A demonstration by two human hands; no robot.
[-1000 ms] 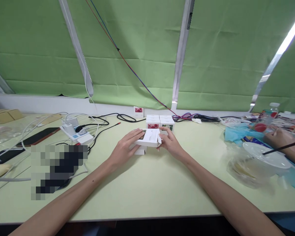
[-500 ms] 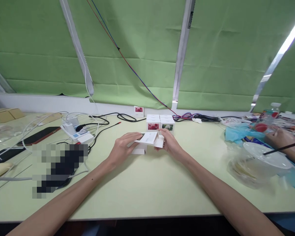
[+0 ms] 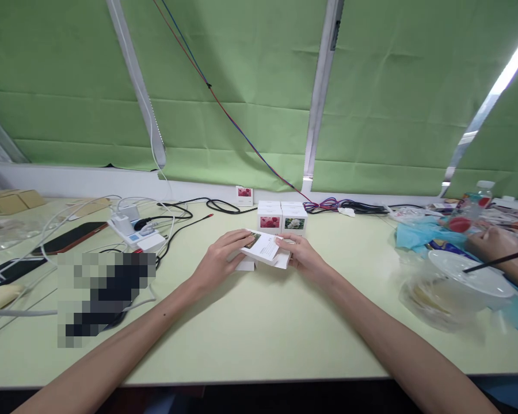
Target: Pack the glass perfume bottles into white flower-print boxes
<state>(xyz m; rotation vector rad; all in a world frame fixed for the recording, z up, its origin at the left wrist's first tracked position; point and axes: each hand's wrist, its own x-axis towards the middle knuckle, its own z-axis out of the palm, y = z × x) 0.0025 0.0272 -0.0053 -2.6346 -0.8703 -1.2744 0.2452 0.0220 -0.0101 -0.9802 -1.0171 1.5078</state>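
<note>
- Left hand (image 3: pixel 219 261) and right hand (image 3: pixel 304 257) meet over the middle of the pale green table (image 3: pixel 259 333), both closed on one small white carton (image 3: pixel 265 249).
- Carton is held tilted, slightly above the tabletop; its printed top face is toward the camera, with a small picture at the left end.
- Left hand: fingers curl over the carton's left end, thumb underneath; grip is a pinch on that end.
- Right hand: fingers wrap the carton's right end, where a white flap (image 3: pixel 284 261) sticks out toward the table; grip is also a pinch.
- Another white box (image 3: pixel 245 265) lies flat on the table just under the left fingers; contact with the held carton cannot be told.
- Just behind the hands stand two upright white boxes side by side, touching: one with a red flower picture (image 3: pixel 269 219), one with a white flower picture (image 3: pixel 294 221).
- A smaller box (image 3: pixel 244 195) with a red picture stands further back by the wall.
- Left of the work: power strip (image 3: pixel 134 234) with white and black cables, dark phone (image 3: pixel 69 238).
- Right of the work: clear plastic bowl (image 3: pixel 457 282), and another person's hand (image 3: pixel 494 242) holding a dark stick.
</note>
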